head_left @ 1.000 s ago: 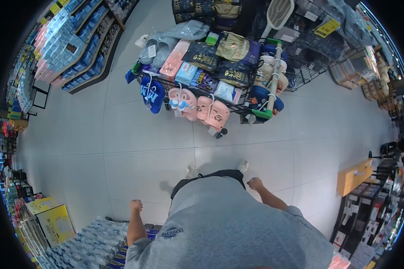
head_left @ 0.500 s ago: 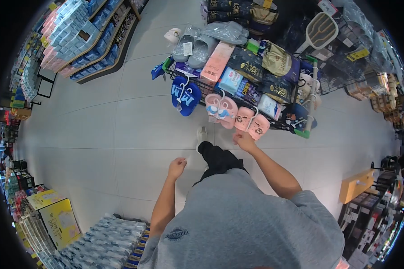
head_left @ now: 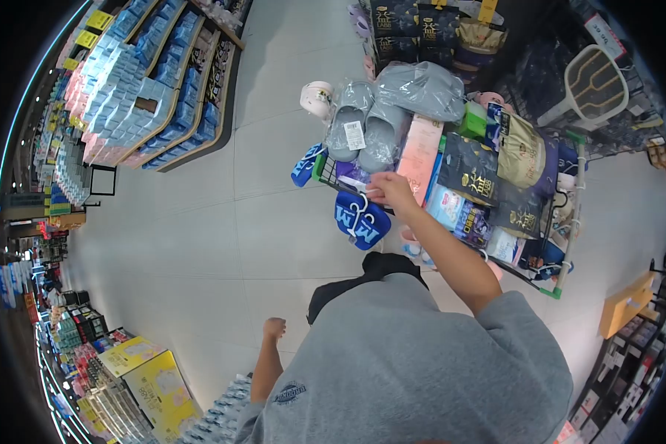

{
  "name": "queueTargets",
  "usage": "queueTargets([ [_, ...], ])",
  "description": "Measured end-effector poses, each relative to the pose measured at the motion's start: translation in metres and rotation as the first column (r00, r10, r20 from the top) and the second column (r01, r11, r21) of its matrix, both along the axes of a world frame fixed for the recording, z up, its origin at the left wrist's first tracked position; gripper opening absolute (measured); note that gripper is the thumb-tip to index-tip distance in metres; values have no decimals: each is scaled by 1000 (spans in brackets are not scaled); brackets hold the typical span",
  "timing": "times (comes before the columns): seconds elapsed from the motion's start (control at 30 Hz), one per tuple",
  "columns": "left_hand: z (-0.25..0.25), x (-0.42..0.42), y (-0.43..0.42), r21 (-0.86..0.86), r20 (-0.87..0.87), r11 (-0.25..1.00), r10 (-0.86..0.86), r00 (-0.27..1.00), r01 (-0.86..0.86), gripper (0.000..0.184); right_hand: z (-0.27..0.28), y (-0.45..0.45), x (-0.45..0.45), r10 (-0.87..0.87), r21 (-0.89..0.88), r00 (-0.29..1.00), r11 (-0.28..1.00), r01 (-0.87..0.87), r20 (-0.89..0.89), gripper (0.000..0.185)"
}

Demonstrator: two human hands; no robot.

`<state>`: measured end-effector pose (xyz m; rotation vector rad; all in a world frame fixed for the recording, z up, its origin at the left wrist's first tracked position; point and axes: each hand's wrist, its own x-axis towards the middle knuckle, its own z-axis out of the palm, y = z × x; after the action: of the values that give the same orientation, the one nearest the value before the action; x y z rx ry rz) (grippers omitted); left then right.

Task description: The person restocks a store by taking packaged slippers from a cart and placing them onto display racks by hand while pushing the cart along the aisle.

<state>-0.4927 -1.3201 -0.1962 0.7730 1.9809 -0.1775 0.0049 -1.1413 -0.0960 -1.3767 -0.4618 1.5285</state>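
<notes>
My right hand [head_left: 394,194] reaches over the near rim of a loaded shopping cart [head_left: 574,194], fingers stretched out and slightly bent, thumb apart. It is beside the white hanger of a pair of blue slippers [head_left: 361,220] hanging outside the cart. Whether the fingertips touch the rim or the purple package [head_left: 351,175] beneath, I cannot tell. Just beyond are grey slippers [head_left: 381,137] in clear plastic and a long pink box [head_left: 419,152]. My left hand [head_left: 275,328] hangs low over the floor, loosely curled, with nothing visible in it.
Black pouches [head_left: 470,169] and a gold bag [head_left: 523,152] fill the cart. Pink slippers [head_left: 409,240] hang partly behind my right forearm. A shelf of blue and white packs [head_left: 152,103] stands at upper left, a yellow box [head_left: 159,392] at lower left. Tiled floor [head_left: 200,222] lies between.
My right hand has moved from the pink slippers up and left to the cart's rim by the blue slippers. The cart appears closer and farther right. My left hand has dropped back.
</notes>
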Motion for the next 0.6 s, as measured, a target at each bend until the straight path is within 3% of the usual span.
queueTargets([
  [0.03,12,-4,10,107,44,984,136,990,-139,19,1,21,6,-77,36,995,996,79,-64,24],
  [0.1,29,12,51,176,42,968,175,984,-179,20,5,53,23,-164,72,978,982,174,-125,25],
  [0.17,32,20,103,141,77,989,42,996,-53,24,10,82,38,-355,40,915,929,368,-191,29],
  [0.23,33,46,170,196,96,979,-75,993,55,25,8,103,49,-425,28,872,895,444,-243,31],
  [0.33,40,104,288,370,208,908,-287,935,197,25,7,128,61,-591,-105,772,804,585,-234,31],
  [0.4,66,164,363,507,232,799,-488,841,323,24,5,138,63,-614,-113,759,788,605,-216,33],
  [0.47,107,236,425,552,266,752,-567,780,359,22,-1,147,64,-638,-122,746,770,626,-192,34],
  [0.53,136,297,473,584,401,736,-628,666,342,21,-5,161,65,-724,-139,675,690,711,-143,49],
  [0.6,151,356,511,600,454,705,-689,565,377,22,-11,176,63,-797,-175,600,602,779,-68,46],
])
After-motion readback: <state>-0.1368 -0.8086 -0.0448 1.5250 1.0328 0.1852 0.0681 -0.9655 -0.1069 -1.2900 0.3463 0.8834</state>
